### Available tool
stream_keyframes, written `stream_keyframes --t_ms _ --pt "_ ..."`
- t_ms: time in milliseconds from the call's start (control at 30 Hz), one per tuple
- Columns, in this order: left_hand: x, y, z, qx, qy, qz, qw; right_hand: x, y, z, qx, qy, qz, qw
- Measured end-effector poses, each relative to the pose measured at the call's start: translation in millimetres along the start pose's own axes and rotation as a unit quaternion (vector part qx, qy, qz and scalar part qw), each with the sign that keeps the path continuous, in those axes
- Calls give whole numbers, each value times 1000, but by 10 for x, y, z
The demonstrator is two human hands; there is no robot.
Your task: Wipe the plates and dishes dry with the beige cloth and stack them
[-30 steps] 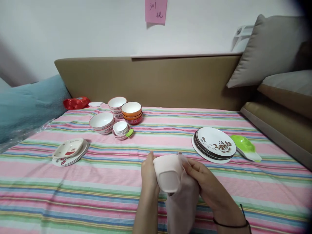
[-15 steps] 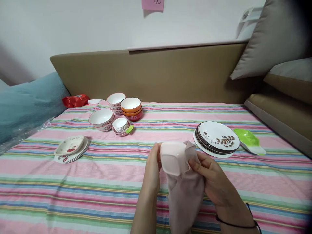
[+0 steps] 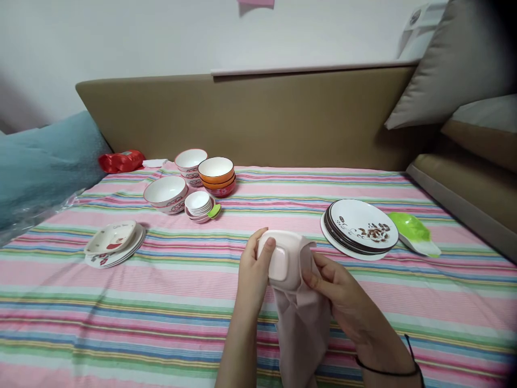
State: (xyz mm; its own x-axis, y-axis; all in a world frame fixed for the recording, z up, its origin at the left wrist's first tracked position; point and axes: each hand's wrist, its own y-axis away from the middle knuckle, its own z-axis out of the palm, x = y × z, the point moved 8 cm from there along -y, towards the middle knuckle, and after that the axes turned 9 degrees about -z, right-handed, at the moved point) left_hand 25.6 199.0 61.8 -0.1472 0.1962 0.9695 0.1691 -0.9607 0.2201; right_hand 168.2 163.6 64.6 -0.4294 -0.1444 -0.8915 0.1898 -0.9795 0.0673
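Observation:
A small pale pink bowl is held up in front of me with its underside and square foot facing me. My left hand grips its left side, thumb pressed on the base and fingers behind. On the opposite side my right hand pinches a pale pinkish cloth against the bowl's wall. The cloth drapes over the rim there and hangs down below the bowl. The inside of the bowl is hidden from me.
On the striped sheet, stacked plates and a green leaf-shaped dish lie right. Orange bowls, a large white bowl and small white dishes stand back left. A squarish dish rests on plates at left.
My left thumb has come round onto the bowl's base. The bowl has turned a little, so its square foot faces me more. My right hand and the cloth have shifted slightly left.

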Motion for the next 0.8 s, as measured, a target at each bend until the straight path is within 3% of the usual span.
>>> stream_keyframes --t_ms 67,233,367,433,600,700,800 --pt "7 10 31 -14 -10 -1 1000 1 -12 -9 16 20 -6 1000" --pt "0 46 130 -33 -15 3 999 40 -20 -234 147 86 -29 985" --pt "-28 27 74 4 11 -12 1000 32 -35 -157 84 32 -21 996" --pt "-8 24 77 -5 0 -4 1000 21 -34 -110 58 45 -14 997" --pt "38 82 223 -77 -40 28 996 -60 -20 -209 154 131 -73 977" --pt "17 100 272 -79 -40 28 996 -101 3 -276 212 89 -107 967" --pt "6 78 225 -45 -27 24 998 -43 -22 -204 175 -13 -66 982"
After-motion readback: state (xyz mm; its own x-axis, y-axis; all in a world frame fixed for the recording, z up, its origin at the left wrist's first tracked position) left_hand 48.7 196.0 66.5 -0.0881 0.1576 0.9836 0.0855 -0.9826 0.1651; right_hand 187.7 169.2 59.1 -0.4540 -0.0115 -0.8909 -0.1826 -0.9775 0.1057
